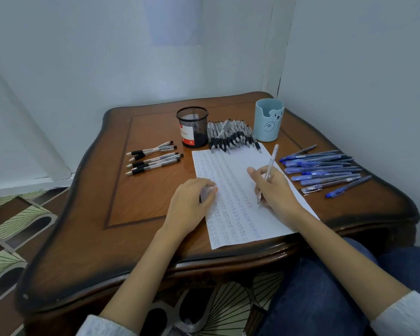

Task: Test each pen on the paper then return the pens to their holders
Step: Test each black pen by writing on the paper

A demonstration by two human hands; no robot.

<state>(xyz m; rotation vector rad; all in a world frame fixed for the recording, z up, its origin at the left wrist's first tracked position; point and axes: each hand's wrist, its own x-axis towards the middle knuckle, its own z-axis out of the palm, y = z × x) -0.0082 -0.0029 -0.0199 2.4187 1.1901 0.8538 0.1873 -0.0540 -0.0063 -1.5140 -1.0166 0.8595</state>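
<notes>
Right hand (277,192) grips pen (273,156), tip on paper (230,214).

Scribbles on the paper (238,190) and the holder label (187,136) are unreadable.

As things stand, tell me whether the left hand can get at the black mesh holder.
Probably yes. The left hand rests at the left edge of the paper, and only bare table and paper lie between it and the black mesh holder; the black-grip pens lie off to both sides.
</notes>
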